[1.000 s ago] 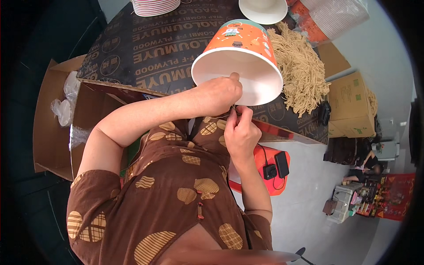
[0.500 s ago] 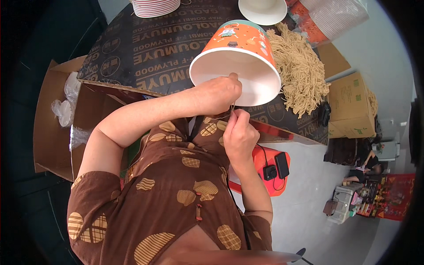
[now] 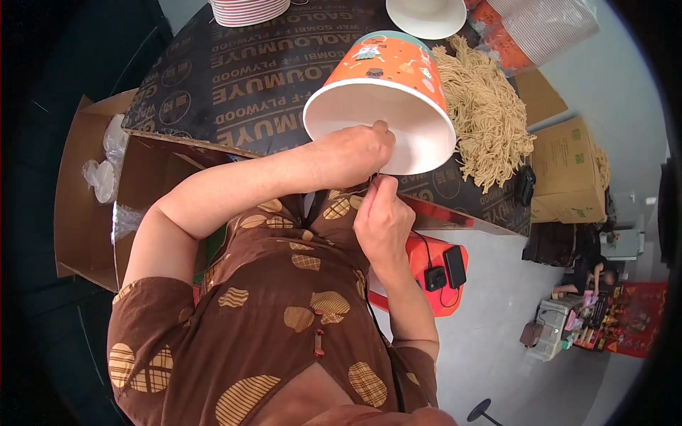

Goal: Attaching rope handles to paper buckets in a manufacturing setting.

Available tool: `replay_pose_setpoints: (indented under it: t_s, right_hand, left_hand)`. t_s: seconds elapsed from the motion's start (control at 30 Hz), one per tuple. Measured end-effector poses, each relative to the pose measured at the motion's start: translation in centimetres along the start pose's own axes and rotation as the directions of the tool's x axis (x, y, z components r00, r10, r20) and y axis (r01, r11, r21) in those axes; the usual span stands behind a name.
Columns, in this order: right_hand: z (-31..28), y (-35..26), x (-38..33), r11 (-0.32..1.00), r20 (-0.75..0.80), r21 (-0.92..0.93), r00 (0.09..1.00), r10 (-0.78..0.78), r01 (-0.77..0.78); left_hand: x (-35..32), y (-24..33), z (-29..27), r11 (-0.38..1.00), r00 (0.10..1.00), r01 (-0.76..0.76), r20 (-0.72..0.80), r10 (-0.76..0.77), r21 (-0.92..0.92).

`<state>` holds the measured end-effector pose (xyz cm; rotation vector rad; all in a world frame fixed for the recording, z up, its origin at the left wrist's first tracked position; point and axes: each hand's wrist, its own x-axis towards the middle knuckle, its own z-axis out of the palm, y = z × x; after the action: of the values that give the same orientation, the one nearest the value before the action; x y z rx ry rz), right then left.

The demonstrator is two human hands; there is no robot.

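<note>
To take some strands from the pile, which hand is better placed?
Probably the right hand: it is nearer the strands, and the bucket stands between them and the left hand.

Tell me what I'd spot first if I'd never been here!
Probably the big orange bucket, upper middle, its white mouth tipped toward the person behind the left hand. Next, the shaggy heap of tan string just right of it, on the dark table.

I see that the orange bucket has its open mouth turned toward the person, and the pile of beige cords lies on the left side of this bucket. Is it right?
Not quite: in the head view, the pile of beige cords lies on the right side of the orange bucket. The rest is right.
</note>
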<state>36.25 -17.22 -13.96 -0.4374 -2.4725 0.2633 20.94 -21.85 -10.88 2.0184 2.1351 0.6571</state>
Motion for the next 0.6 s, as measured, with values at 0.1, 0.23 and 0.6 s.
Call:
replay_pose_setpoints:
  t_s: [0.1,0.23,0.6]
  right_hand:
    - [0.0,0.1,0.1,1.000,0.020,0.008,1.000,-0.015,0.014]
    - [0.4,0.4,-0.3,0.998,-0.038,0.057,0.999,0.000,0.002]
    - [-0.1,-0.7,0.2,0.989,-0.187,0.150,0.982,0.029,-0.001]
  left_hand:
    - [-0.1,0.3,0.0,0.999,1.000,-0.003,-0.003,0.003,0.036]
    - [-0.1,-0.3,0.3,1.000,0.998,-0.030,-0.048,0.030,0.000]
    - [-1.1,-0.9,-0.7,0.959,0.997,-0.045,-0.073,0.026,-0.280]
